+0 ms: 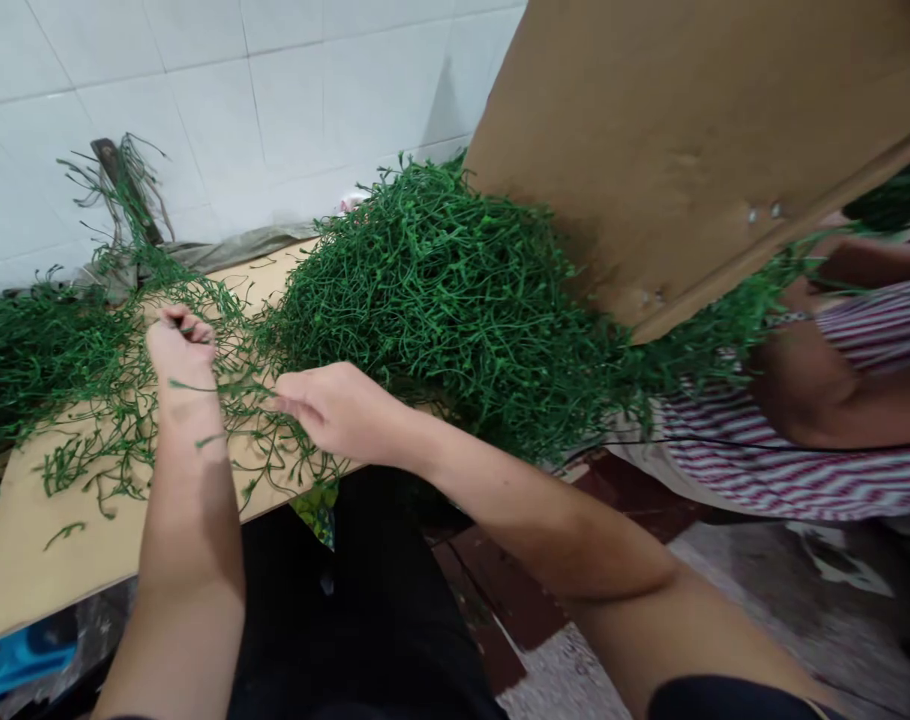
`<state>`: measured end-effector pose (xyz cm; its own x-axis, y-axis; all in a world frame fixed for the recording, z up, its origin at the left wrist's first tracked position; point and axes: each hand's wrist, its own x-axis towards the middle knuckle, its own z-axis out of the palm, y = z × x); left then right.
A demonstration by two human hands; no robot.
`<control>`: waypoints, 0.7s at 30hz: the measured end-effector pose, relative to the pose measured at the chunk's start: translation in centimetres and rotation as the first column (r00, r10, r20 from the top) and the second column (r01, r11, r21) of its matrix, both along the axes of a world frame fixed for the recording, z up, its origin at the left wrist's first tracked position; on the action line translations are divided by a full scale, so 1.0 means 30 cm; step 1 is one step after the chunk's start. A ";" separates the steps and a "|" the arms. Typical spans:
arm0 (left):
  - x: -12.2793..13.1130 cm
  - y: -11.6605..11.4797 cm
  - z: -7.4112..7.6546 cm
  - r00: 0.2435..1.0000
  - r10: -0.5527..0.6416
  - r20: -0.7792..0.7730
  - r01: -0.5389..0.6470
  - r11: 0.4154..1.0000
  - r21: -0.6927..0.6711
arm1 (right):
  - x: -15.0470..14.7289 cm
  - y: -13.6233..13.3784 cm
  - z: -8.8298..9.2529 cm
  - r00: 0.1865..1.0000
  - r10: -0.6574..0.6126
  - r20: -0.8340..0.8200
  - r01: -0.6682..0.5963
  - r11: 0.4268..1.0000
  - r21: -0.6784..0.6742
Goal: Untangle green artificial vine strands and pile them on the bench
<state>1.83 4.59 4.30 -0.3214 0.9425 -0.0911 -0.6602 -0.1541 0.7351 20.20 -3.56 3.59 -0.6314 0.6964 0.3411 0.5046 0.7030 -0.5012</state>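
My right hand (344, 412) is closed in a pinch on a thin green plastic stem (237, 387). The stem points left and crosses in front of my left wrist. My left hand (181, 340) is curled into a loose fist above the table. Whatever its fingers hold, if anything, is hidden by the hand. Loose green stems (99, 450) with small forked tips lie scattered under and around both hands. Just beyond my right hand rises a large heap of the same stems (432, 280).
Another pile of stems (42, 345) lies at the left of the wooden tabletop (50, 560). A brown board (687, 150) leans over the right side of the heap. Behind it sits a person in a striped garment (762, 450). A blue object (27, 660) is below the table.
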 end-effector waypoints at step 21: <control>0.176 -0.096 -0.116 0.762 -0.072 -0.644 0.226 0.961 0.161 | 0.036 0.107 -0.014 0.975 -0.174 -0.141 0.154 0.977 -0.146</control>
<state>7.10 1.72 0.81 -0.0867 0.9529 0.2907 -0.0915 -0.2981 0.9501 21.27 -0.34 3.18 -0.4528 0.8317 0.3213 0.5181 0.5387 -0.6643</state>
